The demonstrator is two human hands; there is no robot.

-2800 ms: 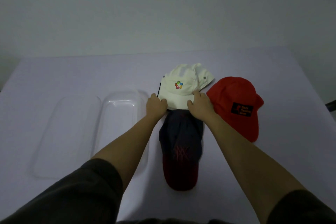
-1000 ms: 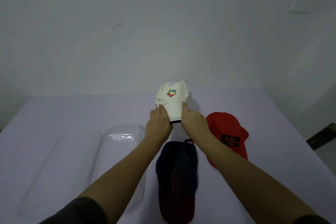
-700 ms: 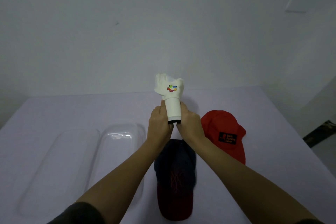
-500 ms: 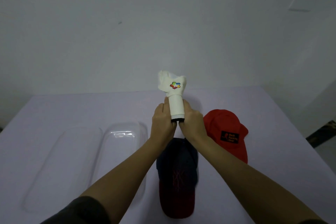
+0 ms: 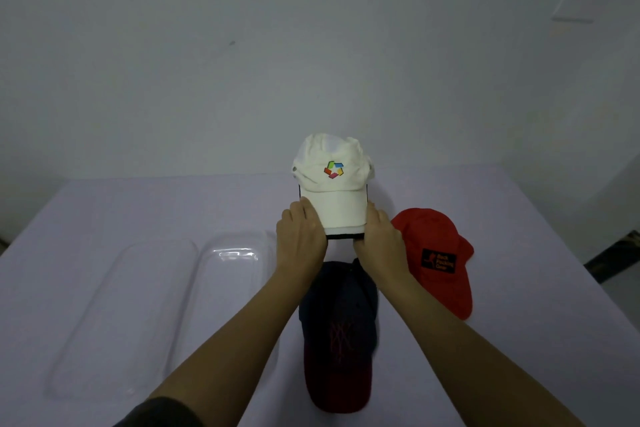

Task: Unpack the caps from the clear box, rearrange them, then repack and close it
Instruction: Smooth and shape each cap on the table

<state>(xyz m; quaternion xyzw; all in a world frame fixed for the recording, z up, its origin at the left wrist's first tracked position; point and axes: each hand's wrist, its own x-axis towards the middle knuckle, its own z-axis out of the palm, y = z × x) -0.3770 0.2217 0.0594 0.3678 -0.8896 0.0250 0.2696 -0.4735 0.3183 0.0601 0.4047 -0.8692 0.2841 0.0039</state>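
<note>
Altogether three caps: white [image 5: 337, 206], navy [image 5: 341, 308], red [image 5: 427, 230].

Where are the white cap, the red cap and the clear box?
white cap [image 5: 333, 170], head view, coloured logo.
red cap [image 5: 438, 261], head view, black patch.
clear box [image 5: 228, 308], head view, bare base.

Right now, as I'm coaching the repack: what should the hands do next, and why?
Probably carry the white cap left into the box: the left hand and right hand grip its brim in the air, and the box lies open, nothing in it.
</note>
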